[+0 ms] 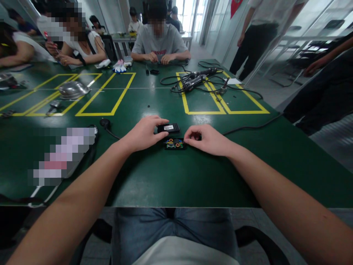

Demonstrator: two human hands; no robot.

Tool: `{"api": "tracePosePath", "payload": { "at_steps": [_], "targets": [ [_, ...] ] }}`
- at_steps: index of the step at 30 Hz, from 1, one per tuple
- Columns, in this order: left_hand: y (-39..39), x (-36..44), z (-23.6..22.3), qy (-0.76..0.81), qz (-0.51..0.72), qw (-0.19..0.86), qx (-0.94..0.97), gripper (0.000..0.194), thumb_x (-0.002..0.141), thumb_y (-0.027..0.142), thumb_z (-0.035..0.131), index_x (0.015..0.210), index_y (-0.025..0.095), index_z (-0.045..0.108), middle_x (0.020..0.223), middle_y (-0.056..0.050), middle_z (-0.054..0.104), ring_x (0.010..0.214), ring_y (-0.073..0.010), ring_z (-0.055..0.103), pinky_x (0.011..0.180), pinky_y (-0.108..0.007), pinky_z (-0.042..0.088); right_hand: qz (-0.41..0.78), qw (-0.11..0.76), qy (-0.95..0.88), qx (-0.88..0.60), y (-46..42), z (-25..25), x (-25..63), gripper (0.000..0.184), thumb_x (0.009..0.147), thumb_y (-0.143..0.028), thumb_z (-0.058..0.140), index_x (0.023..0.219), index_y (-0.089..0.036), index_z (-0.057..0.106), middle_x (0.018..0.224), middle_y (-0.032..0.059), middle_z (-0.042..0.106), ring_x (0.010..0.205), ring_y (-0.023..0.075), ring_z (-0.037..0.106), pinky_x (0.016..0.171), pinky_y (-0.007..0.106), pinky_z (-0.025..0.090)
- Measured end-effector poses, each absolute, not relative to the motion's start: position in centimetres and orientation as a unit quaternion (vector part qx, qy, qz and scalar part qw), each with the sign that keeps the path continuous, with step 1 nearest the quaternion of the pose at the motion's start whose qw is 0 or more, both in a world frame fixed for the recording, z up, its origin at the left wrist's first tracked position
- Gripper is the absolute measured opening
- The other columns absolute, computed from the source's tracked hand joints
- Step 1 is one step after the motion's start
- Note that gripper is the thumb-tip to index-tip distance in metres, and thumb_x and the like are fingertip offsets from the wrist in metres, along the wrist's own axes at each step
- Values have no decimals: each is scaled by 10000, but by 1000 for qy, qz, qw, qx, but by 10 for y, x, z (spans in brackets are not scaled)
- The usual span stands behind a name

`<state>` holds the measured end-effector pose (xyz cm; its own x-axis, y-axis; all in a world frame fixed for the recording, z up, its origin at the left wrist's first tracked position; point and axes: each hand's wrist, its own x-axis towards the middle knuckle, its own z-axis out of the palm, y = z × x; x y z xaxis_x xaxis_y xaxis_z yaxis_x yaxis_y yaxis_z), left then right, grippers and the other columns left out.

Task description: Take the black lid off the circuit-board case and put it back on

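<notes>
The open box (175,147) is lying just left of the nearer right grip (205,140), pointing lengthwise at it — fingertips pressing together, contents unclear; the left grip (145,133) is straddling the cover (173,128) — whether pinching, I cannot tell.

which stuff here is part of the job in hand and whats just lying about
Part of the job, apparently:
open black case with circuit board, at the right hand
black cover with white label, by the left hand
power plug with cord, perhaps; its far end is hidden

Lying about, it seems:
bowl-shaped metal piece
corded handheld tools
white paper
</notes>
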<state>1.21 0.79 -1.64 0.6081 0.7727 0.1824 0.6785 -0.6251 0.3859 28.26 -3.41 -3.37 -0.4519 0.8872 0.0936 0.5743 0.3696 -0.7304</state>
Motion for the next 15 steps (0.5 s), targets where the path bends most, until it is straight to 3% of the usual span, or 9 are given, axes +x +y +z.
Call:
{"api": "tracePosePath", "payload": {
  "at_steps": [5,10,12,15],
  "targets": [
    [-1,13,-7,351,180,216,893,402,938,384,720,1270,180,821,1103,-91,772,973,-249,729,935,-373,574,318,269,-771,-482,-30,-38,284,45,921,-214,655,921,-217,699,781,6,704,699,185,609,669,315,465],
    [-6,18,-10,321,142,215,911,398,924,357,747,1276,183,806,1128,-91,776,1001,-257,736,923,-373,555,338,274,-765,-476,-28,-39,285,310,824,-47,579,1049,-197,730,927,36,770,779,184,671,745,308,506],
    [-7,19,-12,318,125,203,918,389,924,345,751,1272,181,805,1136,-94,779,1012,-260,739,934,-374,551,334,264,-773,-471,-29,-38,285,353,807,-41,578,1067,-194,761,952,42,785,777,183,663,743,310,505],
    [-7,19,-12,317,116,188,922,371,927,339,761,1264,191,807,1137,-88,786,1013,-260,743,934,-369,552,324,256,-785,-462,-31,-34,286,256,867,-135,630,1050,-199,797,957,49,795,786,196,655,735,322,502]
  ]
}}
